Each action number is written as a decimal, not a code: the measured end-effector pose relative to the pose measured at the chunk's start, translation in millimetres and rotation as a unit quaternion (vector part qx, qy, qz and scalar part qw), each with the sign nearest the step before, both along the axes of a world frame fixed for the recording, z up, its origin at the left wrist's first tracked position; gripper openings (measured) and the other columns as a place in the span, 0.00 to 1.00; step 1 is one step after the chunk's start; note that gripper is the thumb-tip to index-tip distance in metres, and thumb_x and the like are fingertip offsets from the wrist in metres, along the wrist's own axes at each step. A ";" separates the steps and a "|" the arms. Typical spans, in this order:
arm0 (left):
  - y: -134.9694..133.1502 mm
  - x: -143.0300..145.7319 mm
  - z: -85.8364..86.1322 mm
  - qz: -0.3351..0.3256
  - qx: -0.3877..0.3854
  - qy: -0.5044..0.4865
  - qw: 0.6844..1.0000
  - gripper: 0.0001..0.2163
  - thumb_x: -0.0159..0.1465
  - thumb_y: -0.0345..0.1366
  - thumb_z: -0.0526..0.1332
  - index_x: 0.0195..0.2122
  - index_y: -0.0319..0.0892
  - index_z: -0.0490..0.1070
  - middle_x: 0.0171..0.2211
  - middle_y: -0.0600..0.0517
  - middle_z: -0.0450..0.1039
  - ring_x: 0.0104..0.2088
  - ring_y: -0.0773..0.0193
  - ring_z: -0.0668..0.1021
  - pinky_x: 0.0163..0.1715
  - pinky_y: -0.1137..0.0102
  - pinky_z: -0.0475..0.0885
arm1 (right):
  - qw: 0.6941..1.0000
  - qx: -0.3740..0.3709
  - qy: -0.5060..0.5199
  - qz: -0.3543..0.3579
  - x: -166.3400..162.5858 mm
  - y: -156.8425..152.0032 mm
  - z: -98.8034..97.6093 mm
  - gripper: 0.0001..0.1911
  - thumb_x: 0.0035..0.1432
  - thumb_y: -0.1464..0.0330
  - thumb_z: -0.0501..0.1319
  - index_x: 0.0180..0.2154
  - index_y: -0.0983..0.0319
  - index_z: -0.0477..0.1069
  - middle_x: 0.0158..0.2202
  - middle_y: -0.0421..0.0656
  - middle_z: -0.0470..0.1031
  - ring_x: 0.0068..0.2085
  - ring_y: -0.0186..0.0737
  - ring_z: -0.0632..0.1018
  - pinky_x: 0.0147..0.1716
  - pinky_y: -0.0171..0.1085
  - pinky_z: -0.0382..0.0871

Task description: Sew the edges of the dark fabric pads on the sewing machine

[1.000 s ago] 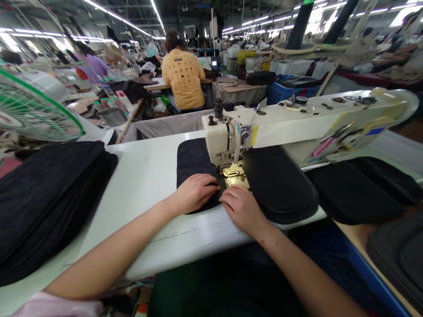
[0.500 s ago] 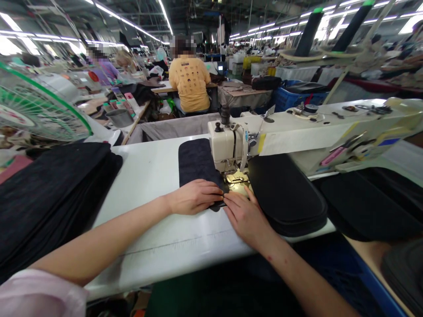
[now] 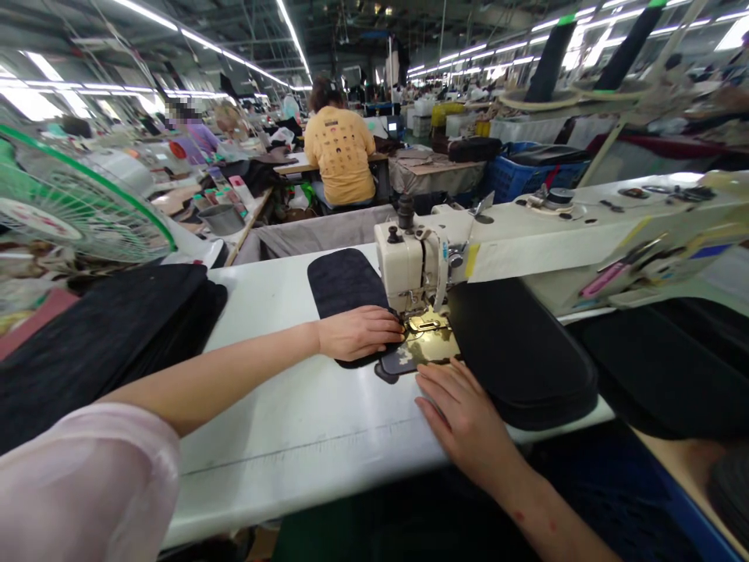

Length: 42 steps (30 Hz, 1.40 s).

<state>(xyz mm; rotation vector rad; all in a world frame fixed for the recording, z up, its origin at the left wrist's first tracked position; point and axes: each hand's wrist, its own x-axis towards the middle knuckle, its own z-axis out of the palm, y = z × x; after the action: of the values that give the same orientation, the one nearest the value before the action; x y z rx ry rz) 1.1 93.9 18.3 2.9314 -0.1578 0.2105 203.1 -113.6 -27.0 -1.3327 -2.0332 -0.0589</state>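
Observation:
My left hand (image 3: pixel 361 332) presses on a black fabric panel with rounded corners (image 3: pixel 345 279), its fingers held together at the panel's edge beside the presser foot; the thumb is hidden. The panel lies flat and turned at an angle, left of the head of a cream sewing machine (image 3: pixel 399 261). To the right of the foot is a shiny brass-coloured needle plate (image 3: pixel 438 343). My right hand (image 3: pixel 459 406) rests at the front edge of that plate, fingers stretched out and slightly apart, holding nothing. Beside it lies a stack of black panels (image 3: pixel 520 336).
A pile of black fabric pieces (image 3: pixel 105 336) covers the left of the white table (image 3: pixel 281 437). More black panels (image 3: pixel 672 359) lie at far right. A green fan (image 3: pixel 76 203) stands at back left. Thread cones (image 3: pixel 550 62) rise behind the machine. A person in yellow (image 3: pixel 341 152) sits ahead.
My right hand has let go of the panel's edge and moved right and toward me. The panel has turned, its near end swinging left, with my left hand still on it.

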 end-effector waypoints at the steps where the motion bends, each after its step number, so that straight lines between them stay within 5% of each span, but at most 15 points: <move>1: 0.3 0.3 -0.8 -0.003 -0.008 -0.006 1.000 0.17 0.72 0.34 0.51 0.60 0.39 0.69 0.56 0.37 0.73 0.61 0.52 0.71 0.63 0.55 0.66 | 1.000 0.002 0.002 -0.007 -0.4 -1.8 -2.3 0.13 0.71 0.69 0.53 0.51 0.63 0.72 0.52 0.49 0.78 0.53 0.45 0.77 0.61 0.51 0.64; 5: -9.5 0.2 -6.2 0.032 -0.035 -0.029 0.998 0.17 0.73 0.33 0.50 0.59 0.36 0.68 0.55 0.36 0.73 0.60 0.53 0.71 0.63 0.54 0.67 | 1.000 -0.005 0.007 -0.024 -3.1 0.3 -8.0 0.13 0.70 0.68 0.54 0.51 0.63 0.72 0.51 0.50 0.78 0.52 0.48 0.77 0.58 0.52 0.69; 10: -47.2 6.9 -13.2 0.164 -0.031 -0.064 0.984 0.16 0.72 0.33 0.51 0.57 0.36 0.69 0.54 0.37 0.70 0.57 0.52 0.72 0.61 0.53 0.69 | 0.999 -0.013 0.024 -0.027 -3.2 1.7 -8.0 0.13 0.69 0.66 0.56 0.52 0.61 0.72 0.52 0.50 0.77 0.52 0.49 0.77 0.58 0.53 0.70; 15: -86.9 28.4 -25.7 0.337 0.000 -0.093 0.937 0.12 0.72 0.33 0.52 0.51 0.35 0.69 0.52 0.38 0.70 0.56 0.51 0.71 0.59 0.53 0.70 | 0.999 -0.013 0.029 -0.019 -0.7 -0.2 -8.9 0.14 0.69 0.65 0.56 0.53 0.62 0.72 0.53 0.50 0.77 0.53 0.49 0.77 0.59 0.54 0.68; 26: -112.0 72.2 -40.3 0.528 0.002 -0.107 0.842 0.06 0.69 0.31 0.55 0.44 0.37 0.67 0.52 0.36 0.69 0.55 0.46 0.70 0.56 0.45 0.67 | 0.998 -0.018 0.065 -0.007 4.7 0.1 -5.7 0.16 0.70 0.63 0.56 0.53 0.61 0.74 0.52 0.51 0.77 0.53 0.49 0.77 0.57 0.53 0.70; 30: -111.3 54.9 -25.3 0.474 0.030 -0.060 0.878 0.09 0.69 0.34 0.57 0.47 0.37 0.70 0.55 0.36 0.68 0.57 0.43 0.70 0.58 0.40 0.64 | 0.997 -0.021 0.080 -0.008 6.6 -0.2 -6.7 0.16 0.70 0.63 0.56 0.52 0.63 0.75 0.52 0.52 0.78 0.53 0.50 0.77 0.56 0.53 0.71; 33: -104.9 30.1 -10.9 0.271 0.016 -0.035 0.962 0.10 0.71 0.33 0.54 0.48 0.39 0.72 0.49 0.41 0.73 0.52 0.51 0.74 0.56 0.51 0.70 | 0.996 -0.023 0.091 -0.009 7.5 -1.0 -8.0 0.15 0.70 0.63 0.55 0.51 0.62 0.76 0.52 0.51 0.78 0.53 0.49 0.77 0.56 0.52 0.72; 36: -95.9 10.6 -3.6 0.121 -0.015 -0.036 0.992 0.13 0.72 0.32 0.52 0.52 0.38 0.72 0.50 0.41 0.75 0.52 0.54 0.75 0.54 0.60 0.72 | 0.996 -0.025 0.088 -0.010 7.2 -2.0 -8.0 0.15 0.70 0.63 0.56 0.51 0.61 0.76 0.51 0.51 0.78 0.53 0.49 0.77 0.55 0.51 0.73; 42: -76.0 -1.8 -5.5 0.085 -0.023 -0.042 0.995 0.15 0.71 0.32 0.53 0.57 0.40 0.70 0.54 0.41 0.74 0.55 0.52 0.74 0.56 0.57 0.69 | 0.996 -0.026 0.086 -0.012 5.9 -3.7 -5.9 0.15 0.70 0.64 0.55 0.50 0.62 0.75 0.51 0.51 0.78 0.53 0.49 0.77 0.56 0.51 0.72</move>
<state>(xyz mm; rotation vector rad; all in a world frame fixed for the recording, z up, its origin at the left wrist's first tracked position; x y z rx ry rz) -0.8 17.9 12.8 2.8923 0.0847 0.3578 208.9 -117.3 -33.0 -1.3460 -1.8864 0.0954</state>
